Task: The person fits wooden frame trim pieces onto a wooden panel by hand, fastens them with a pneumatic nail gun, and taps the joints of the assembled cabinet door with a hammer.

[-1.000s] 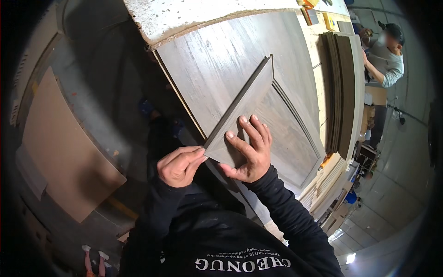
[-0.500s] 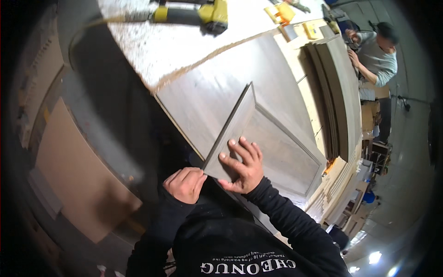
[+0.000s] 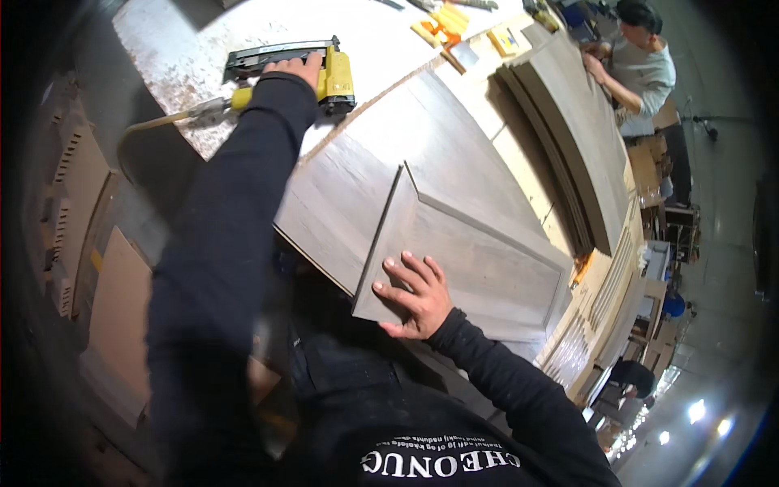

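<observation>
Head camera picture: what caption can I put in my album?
Left fingers on a yellow nail gun, right fingers spread on a gray framed panel.

The left grip (image 3: 297, 70), at eleven o'clock, shows no thumb, so how it closes on the nail gun (image 3: 337, 79) cannot be told; the blurred left sleeve (image 3: 213, 243) covers part of the tool's handle. The right grip (image 3: 414, 299) hides its palm against the grey panel (image 3: 479, 252). At twelve o'clock the counter (image 3: 182, 40) runs out of frame. Whatever the co-worker (image 3: 645, 69) at two o'clock handles is too small to tell.
</observation>
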Demonstrator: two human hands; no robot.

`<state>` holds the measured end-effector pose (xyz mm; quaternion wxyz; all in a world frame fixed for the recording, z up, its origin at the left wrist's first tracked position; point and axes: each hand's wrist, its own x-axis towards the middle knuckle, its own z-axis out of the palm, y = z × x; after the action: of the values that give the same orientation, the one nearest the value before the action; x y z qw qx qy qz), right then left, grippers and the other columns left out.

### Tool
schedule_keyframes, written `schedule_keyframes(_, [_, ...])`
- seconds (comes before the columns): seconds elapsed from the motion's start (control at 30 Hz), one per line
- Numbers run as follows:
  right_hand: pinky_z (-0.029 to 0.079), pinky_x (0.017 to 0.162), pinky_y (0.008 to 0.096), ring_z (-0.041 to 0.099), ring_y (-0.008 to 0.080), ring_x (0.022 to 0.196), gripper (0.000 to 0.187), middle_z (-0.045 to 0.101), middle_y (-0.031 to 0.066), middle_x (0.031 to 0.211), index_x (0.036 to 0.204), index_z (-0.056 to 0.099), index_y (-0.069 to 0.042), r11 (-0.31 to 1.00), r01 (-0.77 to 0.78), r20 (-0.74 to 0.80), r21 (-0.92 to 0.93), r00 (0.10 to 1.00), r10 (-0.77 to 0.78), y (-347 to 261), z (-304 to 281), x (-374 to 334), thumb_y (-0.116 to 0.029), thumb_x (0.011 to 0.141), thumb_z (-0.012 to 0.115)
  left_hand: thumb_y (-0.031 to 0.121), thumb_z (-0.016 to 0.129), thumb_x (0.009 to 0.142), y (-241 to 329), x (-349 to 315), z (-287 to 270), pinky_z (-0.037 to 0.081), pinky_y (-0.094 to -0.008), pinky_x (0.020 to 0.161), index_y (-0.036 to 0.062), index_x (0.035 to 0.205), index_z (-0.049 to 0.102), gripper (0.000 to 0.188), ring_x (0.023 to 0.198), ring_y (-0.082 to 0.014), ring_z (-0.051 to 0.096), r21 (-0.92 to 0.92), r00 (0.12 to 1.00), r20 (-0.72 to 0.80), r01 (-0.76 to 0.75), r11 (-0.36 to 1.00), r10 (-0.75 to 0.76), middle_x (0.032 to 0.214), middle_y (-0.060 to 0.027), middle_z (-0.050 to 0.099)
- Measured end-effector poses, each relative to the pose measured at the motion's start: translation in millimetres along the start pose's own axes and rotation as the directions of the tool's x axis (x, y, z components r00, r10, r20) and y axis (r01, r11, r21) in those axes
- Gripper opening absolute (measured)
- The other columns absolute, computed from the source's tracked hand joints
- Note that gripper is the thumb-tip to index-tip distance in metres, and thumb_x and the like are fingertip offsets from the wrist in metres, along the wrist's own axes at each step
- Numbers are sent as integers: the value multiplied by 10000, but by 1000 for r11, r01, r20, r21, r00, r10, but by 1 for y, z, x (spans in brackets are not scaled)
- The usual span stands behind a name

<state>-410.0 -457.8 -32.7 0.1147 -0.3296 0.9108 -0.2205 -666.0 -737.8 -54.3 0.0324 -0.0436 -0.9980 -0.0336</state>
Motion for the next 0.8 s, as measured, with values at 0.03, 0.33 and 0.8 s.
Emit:
schedule_keyframes(0.03, [226, 1030, 527, 338, 313, 1286, 585, 425, 62, 1367, 1216, 558, -274, 1000, 8, 0, 16, 1000, -8, -1, 1, 1, -479, 675, 648, 112, 721, 643, -4, -21, -12, 466, -414, 754, 92, 1060, 459, 493, 860, -313, 617, -35, 996, 35, -80, 996, 81, 898, -149, 627])
schedule_keyframes(0.33, [197, 1038, 514, 359, 317, 1273, 547, 448, 48, 1350, 1187, 581, -278, 1000, -7, 15, -15, 1000, 7, 2, -1, 0, -498, 689, 636, 35, 708, 663, -43, -227, -104, 503, -262, 735, 8, 965, 624, 315, 794, -183, 659, -749, 840, 489, 268, 605, 234, 857, -116, 667])
schedule_keyframes(0.8, [184, 1047, 488, 389, 341, 1248, 523, 530, 98, 1248, 1103, 644, -249, 998, -20, -28, -63, 999, 19, -1, 3, -5, -540, 669, 665, 141, 680, 601, -24, -282, -9, 455, -277, 548, 17, 720, 584, 197, 568, -218, 609, -897, 766, 414, 436, 77, 492, 652, -116, 607])
